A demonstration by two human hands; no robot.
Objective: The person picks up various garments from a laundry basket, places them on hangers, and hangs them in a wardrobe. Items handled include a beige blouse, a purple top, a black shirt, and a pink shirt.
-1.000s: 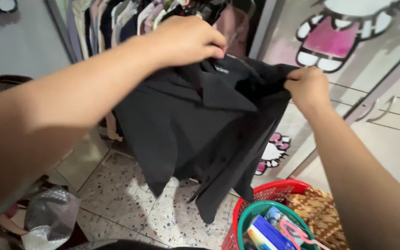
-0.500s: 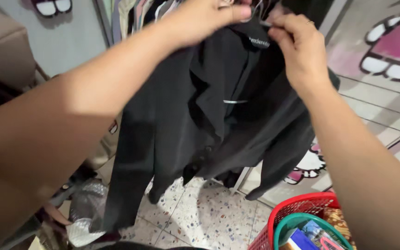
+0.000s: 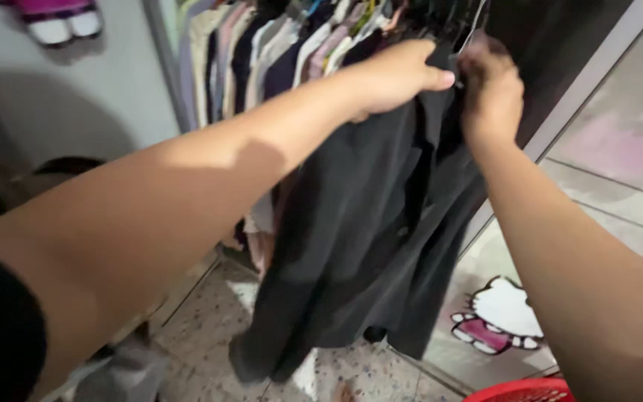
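Note:
A black jacket (image 3: 370,231) hangs full length in front of an open wardrobe, its hem close to the floor. My left hand (image 3: 392,74) grips its top at the collar. My right hand (image 3: 491,88) is closed on the same top edge just to the right, where a thin hanger hook (image 3: 475,22) rises toward the dark upper part of the wardrobe. The hanger's body is hidden by the cloth and my fingers.
Several hung garments (image 3: 277,45) in white, pink and dark tones fill the rail to the left. A sliding wardrobe door (image 3: 604,171) with cartoon cat pictures stands at right. A red basket rim (image 3: 522,391) shows at the bottom edge on the speckled floor (image 3: 202,335).
Both hands have carried the jacket up and into the wardrobe opening. The view has swung left, so the basket has nearly left the frame and the row of hung clothes is now visible.

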